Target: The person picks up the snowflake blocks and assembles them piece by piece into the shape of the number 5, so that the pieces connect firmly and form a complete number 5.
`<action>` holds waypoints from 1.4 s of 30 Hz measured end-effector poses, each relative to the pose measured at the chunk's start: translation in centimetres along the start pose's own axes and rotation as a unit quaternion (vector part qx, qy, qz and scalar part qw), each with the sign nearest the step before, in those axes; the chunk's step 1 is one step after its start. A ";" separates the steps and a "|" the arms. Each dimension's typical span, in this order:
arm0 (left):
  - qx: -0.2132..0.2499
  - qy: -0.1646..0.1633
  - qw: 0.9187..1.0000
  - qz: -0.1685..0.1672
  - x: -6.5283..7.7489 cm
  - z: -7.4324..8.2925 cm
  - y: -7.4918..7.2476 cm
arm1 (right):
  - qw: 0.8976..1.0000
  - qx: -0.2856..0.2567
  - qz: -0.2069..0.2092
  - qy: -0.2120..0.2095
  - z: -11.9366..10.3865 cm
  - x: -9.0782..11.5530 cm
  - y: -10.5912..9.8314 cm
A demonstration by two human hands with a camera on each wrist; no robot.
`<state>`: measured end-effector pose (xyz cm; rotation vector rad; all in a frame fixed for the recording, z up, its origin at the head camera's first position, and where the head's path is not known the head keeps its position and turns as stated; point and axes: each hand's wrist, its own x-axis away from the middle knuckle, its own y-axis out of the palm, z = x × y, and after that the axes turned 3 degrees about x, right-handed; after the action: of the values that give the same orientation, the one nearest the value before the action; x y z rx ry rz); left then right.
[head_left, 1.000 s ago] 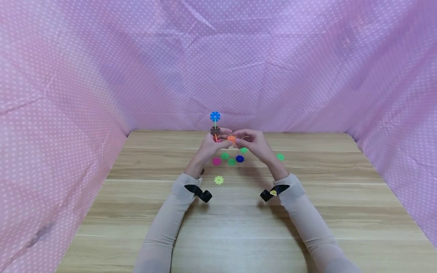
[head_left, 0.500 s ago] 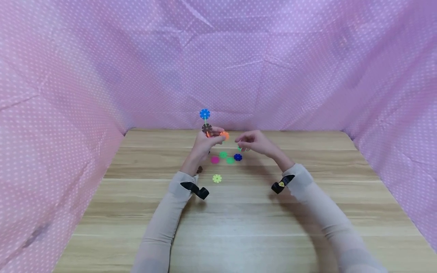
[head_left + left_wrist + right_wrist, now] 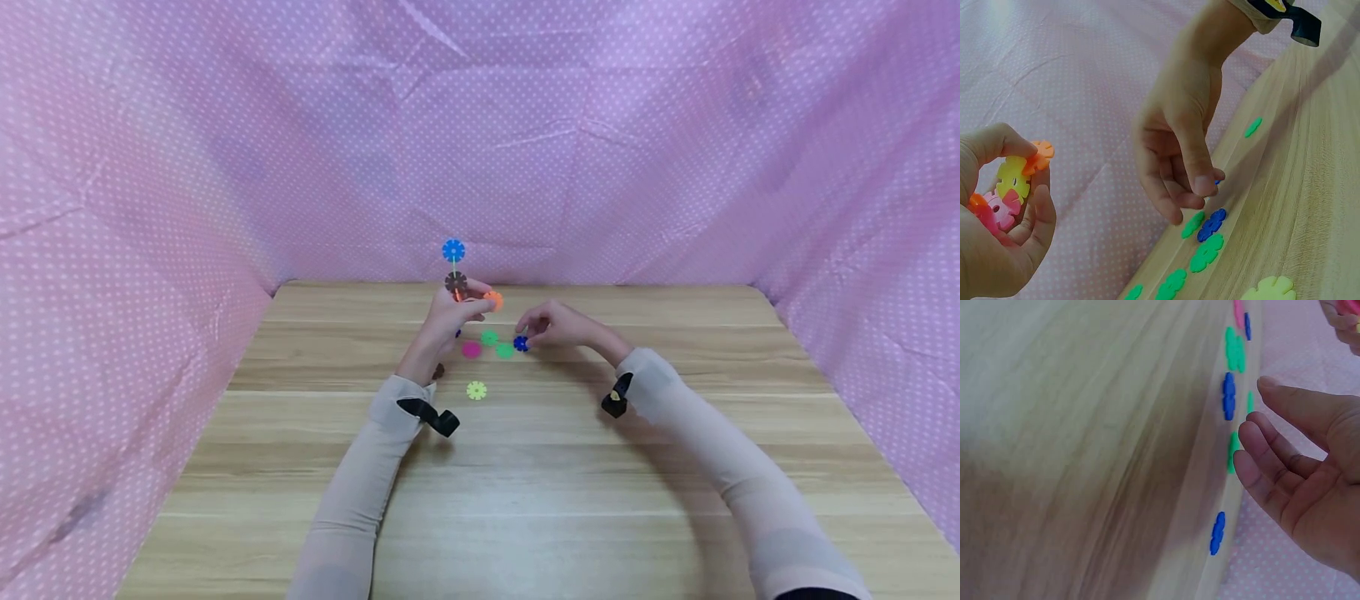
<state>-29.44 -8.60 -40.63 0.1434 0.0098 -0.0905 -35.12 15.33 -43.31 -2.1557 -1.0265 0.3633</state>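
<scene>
My left hand [image 3: 447,321] holds up a chain of joined plastic snowflake discs. At its top stands a blue disc [image 3: 453,250], with a brown disc [image 3: 456,282] lower down. In the left wrist view, thumb and fingers pinch the end with an orange disc [image 3: 1040,156] and a yellow disc [image 3: 1012,178]; a pink disc [image 3: 1004,209] sits by the palm. My right hand [image 3: 561,323] hovers low over the table, fingers loosely bent around nothing. Its fingertips are right by a dark blue disc [image 3: 521,343] in the head view.
On the wooden table [image 3: 480,500] lie several loose discs, among them a green disc [image 3: 505,351], a magenta disc [image 3: 471,350] and a pale yellow disc [image 3: 476,391]. A pink dotted cloth [image 3: 480,125] hangs around the back and sides.
My right hand has come away from the orange disc and moved right, then down toward the loose discs. The left hand has shifted slightly left, still holding the chain.
</scene>
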 end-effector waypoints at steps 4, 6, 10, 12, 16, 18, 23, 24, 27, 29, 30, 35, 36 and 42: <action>-0.004 -0.004 1.000 0.001 0.0 0.1 -0.1 | 1.000 0.019 -0.009 0.002 0.4 -0.4 0.3; -0.007 -0.007 1.000 0.000 0.0 0.1 -0.1 | 0.999 0.031 -0.011 0.005 0.4 -0.5 0.6; -0.007 -0.020 1.000 -0.001 0.0 0.3 -0.3 | 0.999 0.049 -0.014 0.016 0.2 -0.5 1.0; -0.003 -0.025 1.000 0.001 0.1 0.3 -0.4 | 0.998 0.056 -0.014 0.019 0.2 -0.6 1.1; -0.003 -0.027 1.000 0.003 0.0 0.3 -0.6 | 0.998 0.059 -0.010 0.021 0.3 -0.5 1.3; -0.005 -0.028 1.000 0.003 0.0 0.3 -0.7 | 0.998 0.054 -0.010 0.020 0.3 -0.5 1.4; -0.004 -0.024 1.000 -0.001 -0.1 0.3 -1.0 | 0.999 0.021 -0.016 0.017 0.5 -0.2 1.3; -0.003 -0.021 1.000 -0.001 -0.1 0.3 -1.1 | 1.000 0.014 -0.017 0.020 0.6 -0.1 1.2; 0.004 -0.013 1.000 -0.003 -0.1 0.4 -1.2 | 0.999 -0.007 -0.021 0.031 0.7 0.2 1.2; 0.008 -0.011 1.000 -0.005 -0.1 0.5 -1.3 | 0.999 -0.018 -0.023 0.034 0.7 0.3 1.2; 0.009 -0.011 1.000 -0.005 -0.1 0.5 -1.3 | 0.999 -0.024 -0.022 0.036 0.8 0.4 1.1; 0.004 -0.009 1.000 -0.004 -0.1 0.6 -1.4 | 0.997 -0.065 -0.010 0.046 1.0 0.7 0.9; 0.002 -0.009 1.000 -0.003 -0.1 0.6 -1.4 | 0.996 -0.074 -0.009 0.047 1.1 0.7 0.9; -0.004 -0.014 1.000 -0.001 -0.2 0.4 -1.3 | 0.993 -0.108 -0.004 0.053 1.3 0.9 0.9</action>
<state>-29.79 -9.96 -40.44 0.1350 -0.0185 -0.0945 -34.73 16.30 -44.81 -2.3335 -1.0545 0.1371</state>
